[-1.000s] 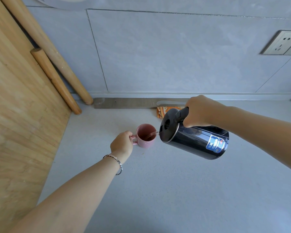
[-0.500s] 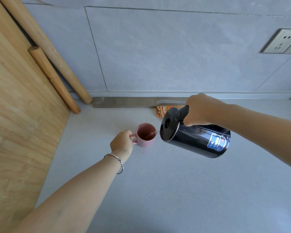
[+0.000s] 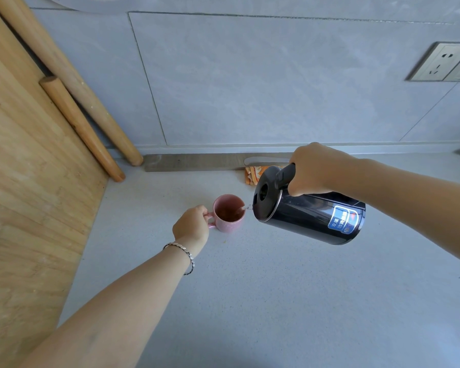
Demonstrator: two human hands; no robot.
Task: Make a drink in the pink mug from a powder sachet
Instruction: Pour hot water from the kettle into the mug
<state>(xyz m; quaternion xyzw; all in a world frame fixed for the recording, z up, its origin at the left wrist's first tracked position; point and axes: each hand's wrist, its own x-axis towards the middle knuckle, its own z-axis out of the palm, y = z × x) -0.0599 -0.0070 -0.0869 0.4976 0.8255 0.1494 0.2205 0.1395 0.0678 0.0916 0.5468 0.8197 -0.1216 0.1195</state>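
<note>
The pink mug stands on the grey counter, with dark brown liquid inside. My left hand grips its handle on the left side. My right hand holds the black kettle by its handle, tilted with the spout just right of the mug's rim. A thin stream of water runs from the spout into the mug. An orange sachet lies behind the kettle by the wall, partly hidden.
A large wooden board leans at the left, with two wooden rolling pins against it. A grey strip and a white utensil lie along the wall's foot. A wall socket sits at upper right.
The kettle has tipped slightly further and water keeps pouring. The mug and my left hand have stayed in place.
</note>
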